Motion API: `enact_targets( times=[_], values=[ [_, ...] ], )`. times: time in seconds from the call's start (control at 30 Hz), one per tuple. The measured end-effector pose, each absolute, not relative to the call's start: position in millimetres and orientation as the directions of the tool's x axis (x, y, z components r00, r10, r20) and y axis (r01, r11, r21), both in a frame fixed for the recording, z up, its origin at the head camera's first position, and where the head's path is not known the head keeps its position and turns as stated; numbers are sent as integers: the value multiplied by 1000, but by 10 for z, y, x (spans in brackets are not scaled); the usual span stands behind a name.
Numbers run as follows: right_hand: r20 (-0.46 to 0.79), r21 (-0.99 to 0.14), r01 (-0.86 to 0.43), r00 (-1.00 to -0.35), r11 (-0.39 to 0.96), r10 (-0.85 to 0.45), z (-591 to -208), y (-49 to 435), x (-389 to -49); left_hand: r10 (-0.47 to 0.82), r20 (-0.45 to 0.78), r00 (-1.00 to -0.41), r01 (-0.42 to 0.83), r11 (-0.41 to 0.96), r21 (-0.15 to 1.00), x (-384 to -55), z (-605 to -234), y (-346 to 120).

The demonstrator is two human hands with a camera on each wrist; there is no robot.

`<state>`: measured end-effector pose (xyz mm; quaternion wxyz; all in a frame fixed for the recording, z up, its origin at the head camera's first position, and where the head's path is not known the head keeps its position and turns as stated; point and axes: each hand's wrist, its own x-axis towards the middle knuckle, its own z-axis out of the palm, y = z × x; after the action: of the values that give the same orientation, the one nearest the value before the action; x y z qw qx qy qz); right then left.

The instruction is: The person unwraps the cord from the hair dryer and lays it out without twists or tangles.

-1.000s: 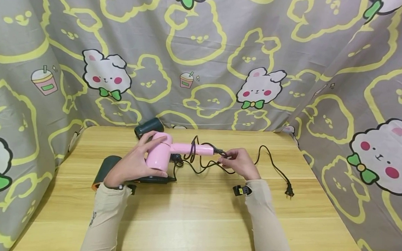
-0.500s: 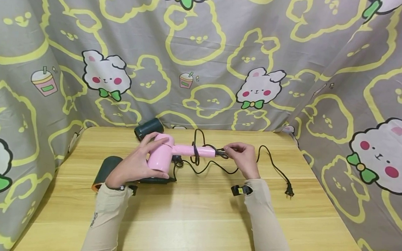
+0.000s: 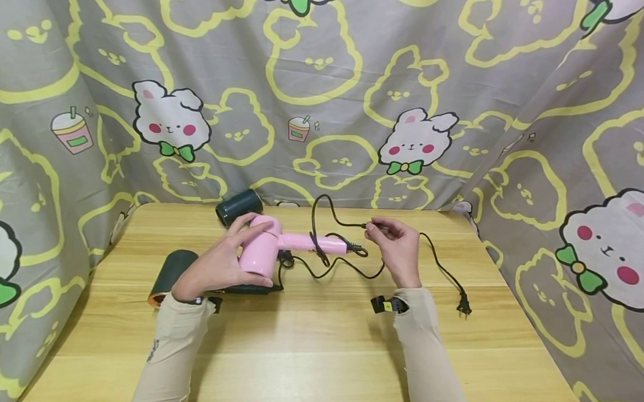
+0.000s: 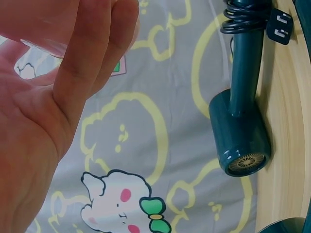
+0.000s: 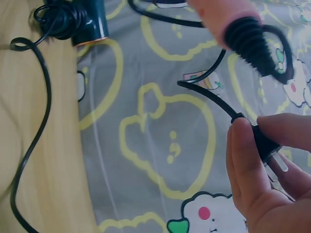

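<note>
My left hand (image 3: 215, 262) grips a pink hair dryer (image 3: 260, 249) by its barrel, thumb below and fingers over the top. Its handle points right, and the dryer is held above the table. A black power cord (image 5: 206, 96) leaves the ribbed sleeve (image 5: 248, 43) at the handle's end and is looped around the handle. In the right wrist view, my right hand (image 5: 262, 179) pinches the cord's black plug (image 5: 265, 144) between thumb and fingers, metal prongs showing. In the head view the right hand (image 3: 399, 249) is to the right of the handle, mostly covering the plug.
A dark green hair dryer (image 3: 238, 207) lies at the table's back edge, cord wound around its handle. Another dark green dryer (image 3: 172, 269) with an orange rim lies at left, partly behind my left hand. Its cord runs right to a two-prong plug (image 3: 464, 305). Patterned curtains surround the wooden table (image 3: 301, 353).
My right hand has moved up and slightly right from the handle's end, drawing the plug and cord away. The loop above the handle has grown and loosened. The left hand barely shifted.
</note>
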<state>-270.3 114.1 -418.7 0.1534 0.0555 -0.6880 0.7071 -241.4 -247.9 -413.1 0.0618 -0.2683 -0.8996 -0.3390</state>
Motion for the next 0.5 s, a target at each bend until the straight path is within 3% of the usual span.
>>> enact_targets(
  times=[0.27, 0.5],
  values=[
    [389, -902, -416, -899, -118, 201, -4035, 1099, -2610, 436, 282, -855, 514, 634, 577, -2417, -4127, -2473],
    [445, -872, -472, -875, -133, 191, -3899, 1070, -2479, 428, 268, -863, 499, 642, 582, -2411, -4124, -2471]
  ],
)
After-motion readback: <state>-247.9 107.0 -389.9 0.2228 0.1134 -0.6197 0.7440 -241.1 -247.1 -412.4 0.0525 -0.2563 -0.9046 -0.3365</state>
